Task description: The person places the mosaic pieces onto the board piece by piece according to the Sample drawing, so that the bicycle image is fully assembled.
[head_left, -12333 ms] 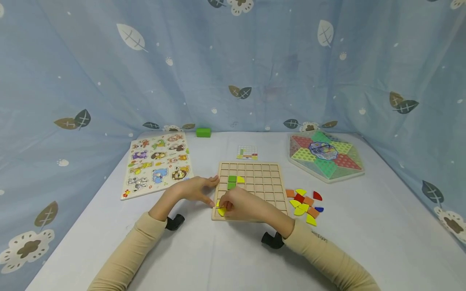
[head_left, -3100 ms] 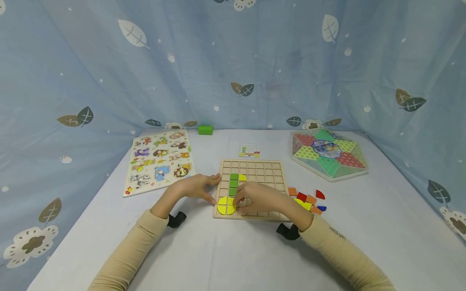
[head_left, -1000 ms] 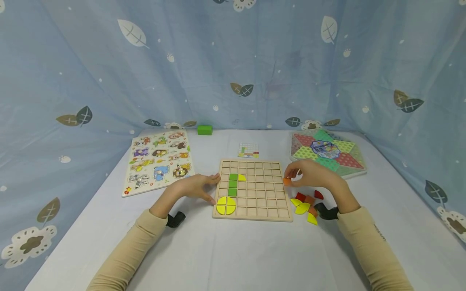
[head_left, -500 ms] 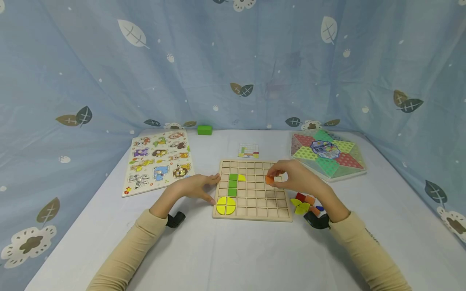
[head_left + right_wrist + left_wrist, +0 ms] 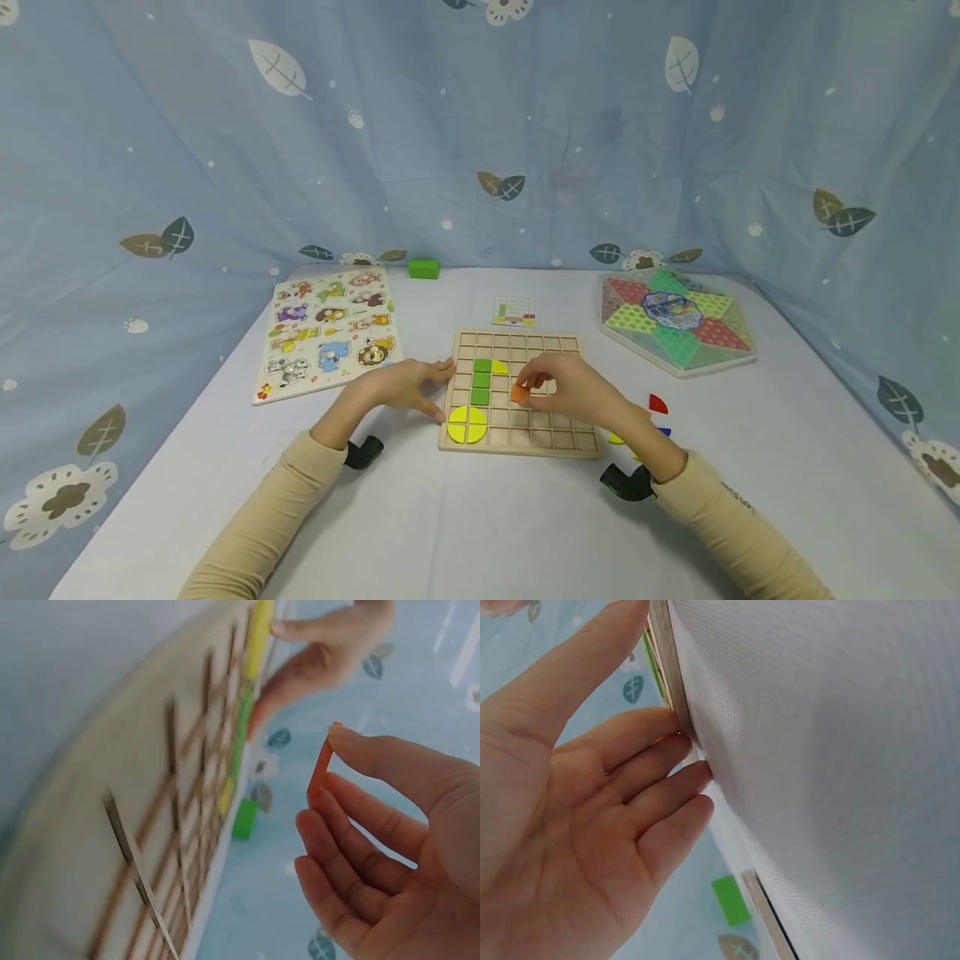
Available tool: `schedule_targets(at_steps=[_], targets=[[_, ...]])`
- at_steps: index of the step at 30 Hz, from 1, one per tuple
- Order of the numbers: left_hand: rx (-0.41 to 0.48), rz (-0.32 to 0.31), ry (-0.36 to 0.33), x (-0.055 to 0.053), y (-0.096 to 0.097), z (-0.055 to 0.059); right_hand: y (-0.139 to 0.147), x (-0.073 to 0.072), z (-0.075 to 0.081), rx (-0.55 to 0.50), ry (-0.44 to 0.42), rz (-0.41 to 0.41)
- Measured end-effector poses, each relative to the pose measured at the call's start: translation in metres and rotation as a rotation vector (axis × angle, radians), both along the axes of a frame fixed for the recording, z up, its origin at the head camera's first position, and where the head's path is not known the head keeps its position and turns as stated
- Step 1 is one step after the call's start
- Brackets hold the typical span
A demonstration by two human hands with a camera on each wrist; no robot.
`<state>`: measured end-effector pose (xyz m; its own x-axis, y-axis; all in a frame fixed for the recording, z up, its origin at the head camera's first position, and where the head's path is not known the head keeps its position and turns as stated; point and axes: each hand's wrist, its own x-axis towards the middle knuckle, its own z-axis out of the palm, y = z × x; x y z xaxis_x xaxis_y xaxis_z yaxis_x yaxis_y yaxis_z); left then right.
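Between the thumb and fingers of my right hand (image 5: 566, 387) is an orange square tile (image 5: 519, 393), held above the wooden grid board (image 5: 517, 452). The right wrist view shows the orange tile (image 5: 321, 766) edge-on, apart from the board. My left hand (image 5: 408, 390) rests with thumb and fingertips against the board's left edge; its fingers look fairly straight in the left wrist view. On the board lie a column of green squares (image 5: 481, 382), a yellow quarter-circle (image 5: 499, 367), and a yellow circle (image 5: 467, 425) of quarter pieces at the lower left.
Right of the board are loose pieces, partly behind my right forearm, among them a red quarter-circle (image 5: 657, 404). A small pattern card (image 5: 513, 311) lies behind the board. An animal puzzle (image 5: 326, 333) lies left, a hexagonal game box (image 5: 675, 321) right, a green block (image 5: 423, 269) at the back.
My right hand has carried the orange tile leftward from the board's right edge to over its middle. Earlier, the yellow circle and a third green square were filled in. My left hand has stayed.
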<state>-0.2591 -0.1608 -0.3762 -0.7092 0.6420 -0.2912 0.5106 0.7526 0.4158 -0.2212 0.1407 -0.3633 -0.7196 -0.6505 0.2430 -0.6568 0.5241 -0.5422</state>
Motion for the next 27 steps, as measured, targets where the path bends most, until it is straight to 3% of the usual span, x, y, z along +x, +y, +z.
schedule_targets(at_steps=[12,27], targets=[[-0.004,0.001,0.016,-0.001,0.001,0.0,-0.035,-0.003,-0.014,0.113,-0.042,0.016],[-0.003,0.007,0.009,0.0,0.001,0.001,-0.038,-0.002,-0.02,0.123,-0.095,0.026]])
